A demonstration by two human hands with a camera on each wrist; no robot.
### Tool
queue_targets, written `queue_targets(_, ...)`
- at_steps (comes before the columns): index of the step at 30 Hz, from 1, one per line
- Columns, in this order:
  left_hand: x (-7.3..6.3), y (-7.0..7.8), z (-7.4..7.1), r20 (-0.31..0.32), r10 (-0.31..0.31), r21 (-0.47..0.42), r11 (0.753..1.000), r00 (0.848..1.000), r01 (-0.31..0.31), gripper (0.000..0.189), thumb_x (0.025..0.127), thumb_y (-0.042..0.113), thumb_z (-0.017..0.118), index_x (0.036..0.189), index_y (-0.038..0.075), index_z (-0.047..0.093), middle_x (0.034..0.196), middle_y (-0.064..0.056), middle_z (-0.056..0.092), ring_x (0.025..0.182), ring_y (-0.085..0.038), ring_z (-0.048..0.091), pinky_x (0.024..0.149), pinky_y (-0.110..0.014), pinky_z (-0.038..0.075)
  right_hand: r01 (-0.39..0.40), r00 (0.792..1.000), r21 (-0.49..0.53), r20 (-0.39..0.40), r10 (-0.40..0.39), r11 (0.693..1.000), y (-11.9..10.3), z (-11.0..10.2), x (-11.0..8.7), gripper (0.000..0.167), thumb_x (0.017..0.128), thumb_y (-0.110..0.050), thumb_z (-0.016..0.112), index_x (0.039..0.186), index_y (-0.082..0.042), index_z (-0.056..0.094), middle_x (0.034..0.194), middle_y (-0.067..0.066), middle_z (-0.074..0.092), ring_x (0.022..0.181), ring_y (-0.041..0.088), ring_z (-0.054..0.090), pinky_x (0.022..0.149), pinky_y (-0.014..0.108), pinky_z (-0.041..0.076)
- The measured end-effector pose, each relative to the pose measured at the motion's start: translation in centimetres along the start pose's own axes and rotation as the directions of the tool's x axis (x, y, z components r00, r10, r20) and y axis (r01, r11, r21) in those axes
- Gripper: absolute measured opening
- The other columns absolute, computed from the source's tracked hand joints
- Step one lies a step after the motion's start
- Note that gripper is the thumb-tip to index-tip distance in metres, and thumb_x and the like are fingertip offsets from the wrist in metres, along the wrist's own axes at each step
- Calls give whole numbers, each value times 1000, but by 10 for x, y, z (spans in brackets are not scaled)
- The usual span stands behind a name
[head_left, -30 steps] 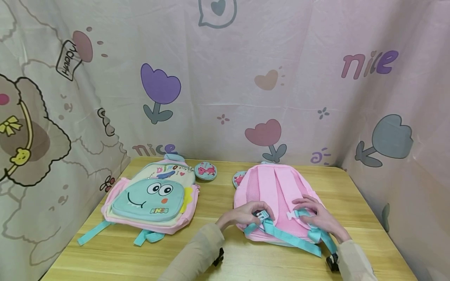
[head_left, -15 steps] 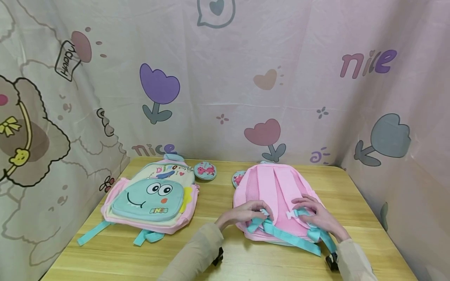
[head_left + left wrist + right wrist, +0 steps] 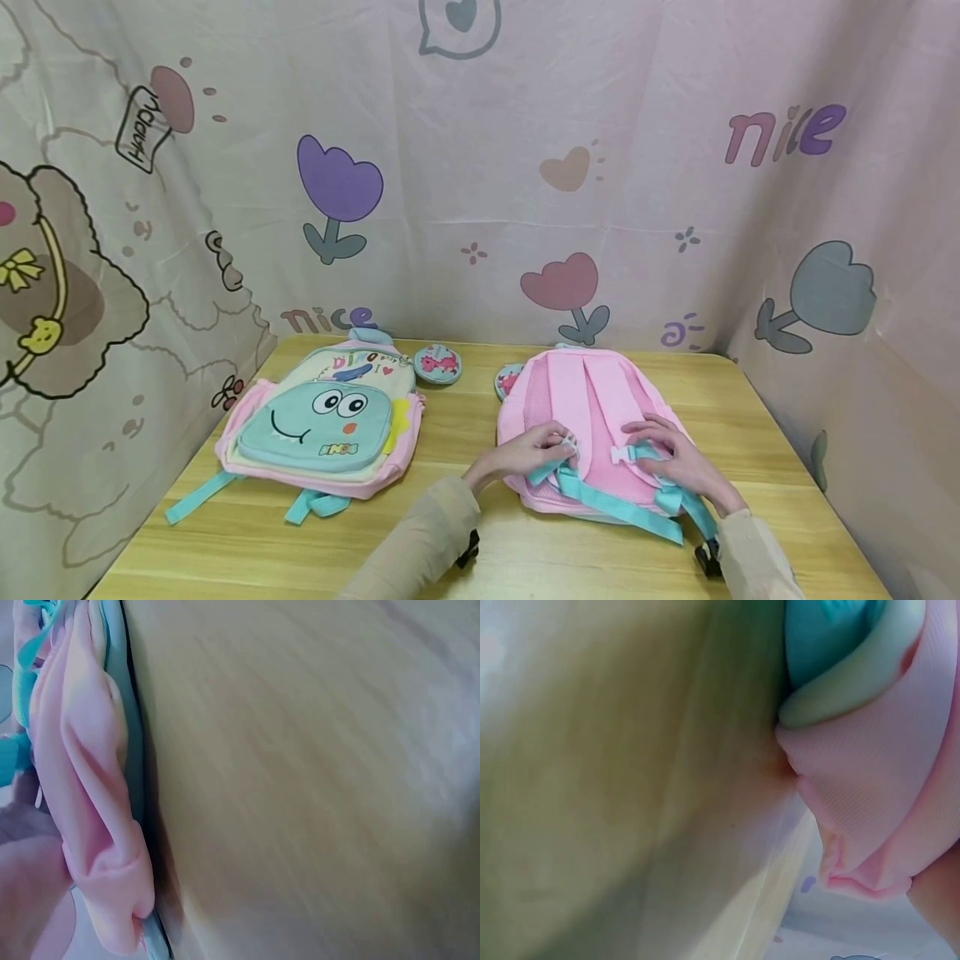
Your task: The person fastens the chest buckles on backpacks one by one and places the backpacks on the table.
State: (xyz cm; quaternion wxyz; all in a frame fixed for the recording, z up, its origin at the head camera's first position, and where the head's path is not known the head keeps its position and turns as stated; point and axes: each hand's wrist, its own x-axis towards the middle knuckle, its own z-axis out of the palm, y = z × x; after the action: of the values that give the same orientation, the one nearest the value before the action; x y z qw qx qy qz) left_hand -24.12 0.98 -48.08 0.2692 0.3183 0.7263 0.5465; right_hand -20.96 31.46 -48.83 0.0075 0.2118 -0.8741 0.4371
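Note:
A pink backpack (image 3: 536,496) lies on its front at the right of the head view, its two padded shoulder straps facing up. On its left strap my left hand (image 3: 521,454) pinches a white plastic buckle (image 3: 570,446), partly hidden by the fingers. Teal webbing (image 3: 622,507) trails from there across the bag's lower edge. Over the right strap lies my right hand (image 3: 682,462), fingers relaxed and spread beside a second white buckle (image 3: 621,455) and its teal webbing. The left wrist view shows the bag's pink side (image 3: 82,772); the right wrist view shows its other side (image 3: 870,772).
To the left, another backpack (image 3: 315,425) with a teal smiling face lies front up, its teal straps (image 3: 201,497) stretching over the wooden table (image 3: 465,542). A round pink-and-teal charm (image 3: 437,365) hangs from it. A printed curtain (image 3: 465,150) stands behind the table and along both sides.
My left fingers have shifted slightly and turned the white buckle, which showed more openly a second ago. The webbing beside it has moved a little. My right hand stays almost still.

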Motion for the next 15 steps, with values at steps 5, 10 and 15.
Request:
queue_targets(5, 1, 6, 4, -70, 7, 36, 999, 998, -5, 19, 107, 15, 49, 116, -1, 52, 107, -27, 71, 85, -3, 56, 81, -16, 43, 10, 1000, -36, -16, -11, 999, -1, 1, 0, 18, 85, -12, 77, 101, -17, 71, 130, 14, 62, 139, 5, 29, 113, 66, 27)
queue_targets(10, 3, 5, 9, -132, 26, 54, 998, 991, -19, 16, 105, 13, 52, 111, 0, 59, 102, -25, 74, 85, -3, 60, 81, -15, 45, 33, 999, -73, -26, -35, 997, -1, 1, 1, 19, 83, -12, 79, 99, -20, 72, 127, 11, 60, 128, -2, 34, 110, 34, 32)
queue_targets(15, 5, 3, 11, -164, 34, 70, 997, 986, -23, 15, 104, 15, 56, 108, 4, 65, 99, -20, 77, 86, 0, 64, 85, -15, 45, 52, 998, -138, -36, -57, 989, -5, 3, 2, 22, 78, -10, 82, 96, -20, 72, 124, 11, 59, 122, 3, 38, 104, 49, 36)
